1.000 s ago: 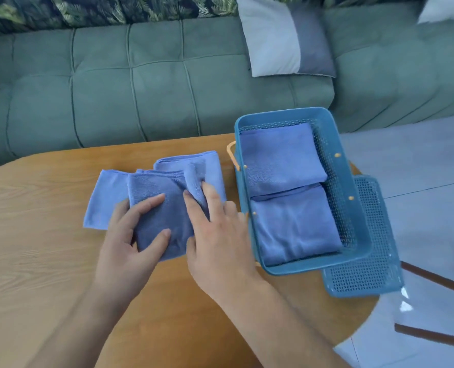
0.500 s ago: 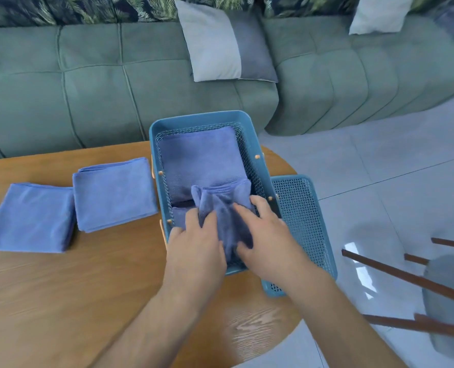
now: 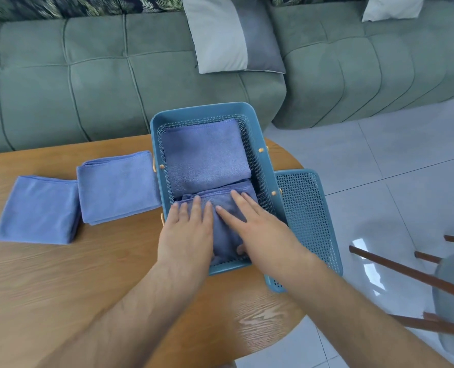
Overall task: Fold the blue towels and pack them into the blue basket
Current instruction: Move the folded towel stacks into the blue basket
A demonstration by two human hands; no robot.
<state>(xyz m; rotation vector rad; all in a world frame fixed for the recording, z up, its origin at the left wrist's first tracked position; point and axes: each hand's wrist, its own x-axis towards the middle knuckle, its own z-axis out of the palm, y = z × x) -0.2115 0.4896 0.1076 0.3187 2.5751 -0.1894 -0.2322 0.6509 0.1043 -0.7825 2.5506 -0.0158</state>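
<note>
Left hand (image 3: 186, 232), right hand (image 3: 263, 232) flat (towel (image 3: 224, 229))

Soft, even daylight; glare patches shine on the tiled floor (image 3: 364, 251) at four o'clock. Wide-angle bending curves the sofa (image 3: 87, 83); edges slightly blurred.

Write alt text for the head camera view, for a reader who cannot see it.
The left hand and right hand press flat on a folded blue towel at the near end of a blue basket; another folded towel fills its far end. Two more folded towels lie on the wooden table left of the basket.
</note>
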